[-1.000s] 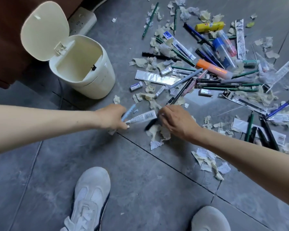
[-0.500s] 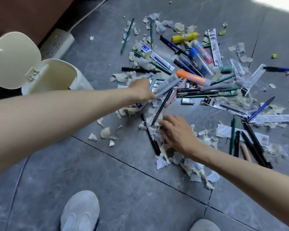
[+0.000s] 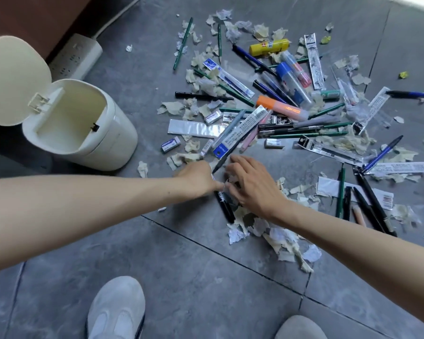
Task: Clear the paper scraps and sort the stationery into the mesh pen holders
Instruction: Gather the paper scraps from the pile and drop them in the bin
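Observation:
Torn paper scraps point(image 3: 280, 237) lie scattered over the grey tiled floor among pens, pencils and packaged refills point(image 3: 239, 132). My left hand point(image 3: 198, 178) and my right hand point(image 3: 253, 184) meet at the near edge of the heap. Both have their fingers curled onto a small clump of scraps between them. A black marker point(image 3: 225, 208) lies just below the two hands. An orange highlighter point(image 3: 280, 107) and a yellow glue stick point(image 3: 268, 46) lie farther back. No mesh pen holder is in view.
A cream bin point(image 3: 113, 143) with its lid point(image 3: 12, 81) flipped open stands on the left. Behind it a white power strip point(image 3: 76, 57) lies by a brown cabinet. Two pale shoes point(image 3: 116, 309) are at the bottom edge.
My left hand has let go of the packaged refill and light-blue pen on the pile and drawn back to the scraps. My right hand has curled its fingers over the scraps.

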Demonstrator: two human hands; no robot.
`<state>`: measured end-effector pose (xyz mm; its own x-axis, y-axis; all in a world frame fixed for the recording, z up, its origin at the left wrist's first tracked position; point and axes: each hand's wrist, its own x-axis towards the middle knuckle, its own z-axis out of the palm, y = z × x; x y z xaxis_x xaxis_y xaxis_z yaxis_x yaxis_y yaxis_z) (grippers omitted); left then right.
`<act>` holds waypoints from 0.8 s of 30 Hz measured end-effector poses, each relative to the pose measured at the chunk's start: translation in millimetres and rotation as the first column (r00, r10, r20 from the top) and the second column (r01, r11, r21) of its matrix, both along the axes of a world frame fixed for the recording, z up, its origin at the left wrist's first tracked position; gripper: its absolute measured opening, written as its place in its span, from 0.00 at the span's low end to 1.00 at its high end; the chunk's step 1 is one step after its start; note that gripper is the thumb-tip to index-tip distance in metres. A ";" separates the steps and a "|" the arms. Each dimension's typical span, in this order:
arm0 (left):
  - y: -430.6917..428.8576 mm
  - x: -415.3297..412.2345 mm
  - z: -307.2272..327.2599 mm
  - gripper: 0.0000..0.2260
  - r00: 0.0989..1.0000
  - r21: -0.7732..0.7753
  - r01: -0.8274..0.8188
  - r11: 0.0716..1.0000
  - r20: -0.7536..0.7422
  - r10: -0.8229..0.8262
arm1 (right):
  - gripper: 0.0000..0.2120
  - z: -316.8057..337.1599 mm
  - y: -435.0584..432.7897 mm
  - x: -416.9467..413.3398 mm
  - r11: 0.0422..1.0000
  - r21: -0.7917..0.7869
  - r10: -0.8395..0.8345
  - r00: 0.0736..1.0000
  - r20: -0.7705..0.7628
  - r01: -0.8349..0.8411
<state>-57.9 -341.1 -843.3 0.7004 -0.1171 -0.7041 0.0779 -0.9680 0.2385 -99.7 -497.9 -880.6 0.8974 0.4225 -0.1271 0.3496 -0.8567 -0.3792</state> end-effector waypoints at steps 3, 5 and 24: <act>-3.1 -13.1 -6.3 0.17 0.993 -0.052 -0.119 0.992 0.020 0.120 | 0.21 0.4 5.2 2.7 0.999 0.013 0.033 0.999 0.005 -0.033; -4.6 -17.3 -6.0 0.14 0.979 -0.040 -0.197 0.980 0.039 0.198 | 0.22 0.2 6.4 2.6 0.999 0.005 0.041 0.999 0.018 -0.041; -31.6 84.8 32.8 0.21 0.977 -0.101 0.190 0.976 0.119 -0.178 | 0.18 0.4 -27.5 -21.8 0.980 -0.052 0.198 0.965 0.172 -0.191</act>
